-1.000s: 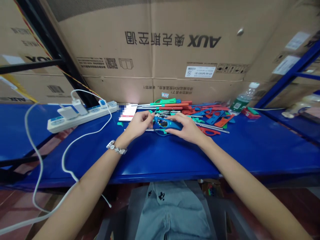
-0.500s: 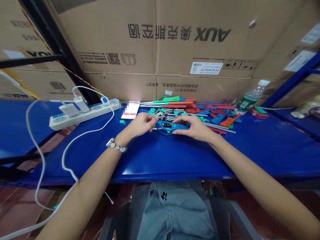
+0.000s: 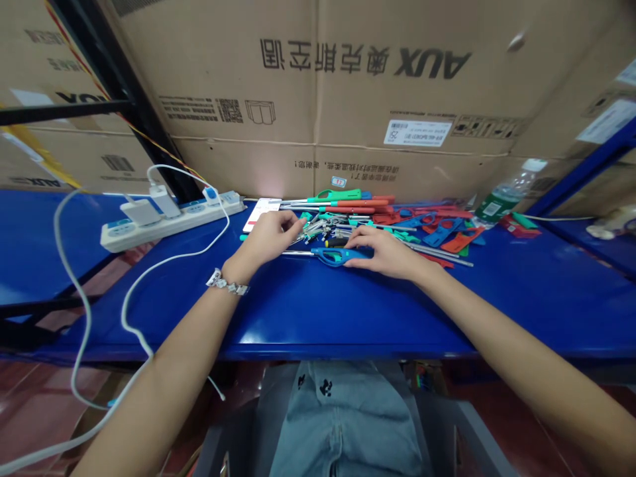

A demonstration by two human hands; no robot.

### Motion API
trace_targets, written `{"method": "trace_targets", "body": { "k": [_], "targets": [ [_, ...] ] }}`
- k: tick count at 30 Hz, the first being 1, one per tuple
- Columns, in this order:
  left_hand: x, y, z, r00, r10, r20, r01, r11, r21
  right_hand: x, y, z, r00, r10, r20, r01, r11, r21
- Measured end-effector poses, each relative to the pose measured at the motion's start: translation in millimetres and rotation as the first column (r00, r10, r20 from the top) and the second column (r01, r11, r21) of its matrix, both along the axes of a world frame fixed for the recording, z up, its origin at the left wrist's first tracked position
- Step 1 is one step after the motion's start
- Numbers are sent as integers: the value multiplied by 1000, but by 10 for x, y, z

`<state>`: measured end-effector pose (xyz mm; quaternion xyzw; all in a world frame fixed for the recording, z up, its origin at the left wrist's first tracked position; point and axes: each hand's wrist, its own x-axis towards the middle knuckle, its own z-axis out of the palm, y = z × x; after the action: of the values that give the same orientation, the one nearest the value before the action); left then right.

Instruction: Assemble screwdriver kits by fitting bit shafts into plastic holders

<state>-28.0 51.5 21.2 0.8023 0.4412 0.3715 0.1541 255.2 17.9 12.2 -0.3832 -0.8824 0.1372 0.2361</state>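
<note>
Near the table's front middle, my right hand point(image 3: 385, 253) grips the handle end of a blue long-necked lighter point(image 3: 334, 257), thumb below and fingers above. Its metal tube points left along the blue table. My left hand point(image 3: 272, 237) hovers left of the parts pile, fingers loosely curled, thumb and forefinger slightly apart; nothing shows between them. A yellow-and-black handle point(image 3: 336, 243) lies just behind the blue lighter, partly covered by my right fingers. Behind it are small metal and green parts point(image 3: 318, 228). A green lighter point(image 3: 338, 195) and orange-red lighters point(image 3: 355, 204) lie at the back.
Blue and red plastic shells point(image 3: 440, 228) are heaped to the right, near a clear bottle point(image 3: 507, 195) and red box point(image 3: 519, 226). A white card point(image 3: 261, 215) lies behind my left hand. The power strip point(image 3: 173, 225) with cables is at left; cardboard boxes point(image 3: 348, 99) stand behind.
My left hand has drawn back left from the small metal piece it was pinching over the pile. The blue lighter is now lower and flatter, its metal tube showing leftward.
</note>
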Motion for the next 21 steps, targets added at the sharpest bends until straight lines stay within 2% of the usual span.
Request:
{"method": "trace_targets", "body": {
  "k": [6,17,21],
  "targets": [
    [32,-5,-39,994,-100,-39,98,994,-38,5,29,-83,1000,-13,16,12,999,34],
    [33,4,-61,991,-113,-77,111,993,-38,-28,87,-124,999,-13,31,12,1000,18],
    [20,20,-82,979,-180,-99,175,983,-60,-12,105,-134,1000,-16,16,16,1000,-5]
  ]
}}
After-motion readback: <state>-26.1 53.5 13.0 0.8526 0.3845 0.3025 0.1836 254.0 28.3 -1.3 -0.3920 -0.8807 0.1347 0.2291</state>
